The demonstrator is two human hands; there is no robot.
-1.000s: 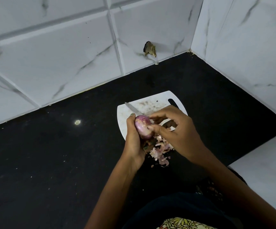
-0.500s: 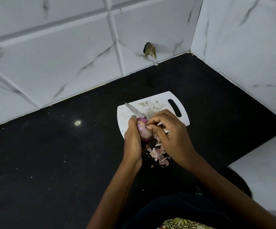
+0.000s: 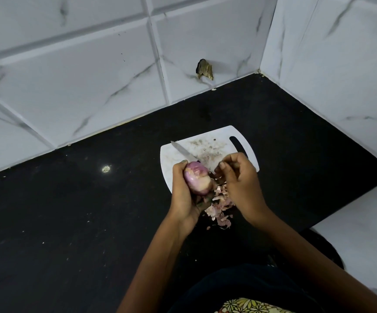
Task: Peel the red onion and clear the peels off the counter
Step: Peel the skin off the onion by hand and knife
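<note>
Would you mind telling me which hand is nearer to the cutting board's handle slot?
Right. The right hand hovers just beside the handle slot; the left hand, gripping the red onion, is farther away.

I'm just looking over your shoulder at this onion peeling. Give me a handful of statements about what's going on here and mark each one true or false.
1. The left hand grips the red onion. True.
2. The knife is held in the right hand. False: it lies on the white cutting board, its blade pointing away from the person; its handle end is hidden behind the hands.
3. A heap of peels lies under the hands, at the board's near edge and on the black counter. True.
4. The onion rests on the cutting board. False: it is held up in the left hand.
5. The cutting board is spotless. False: brownish smears mark its middle.
</note>
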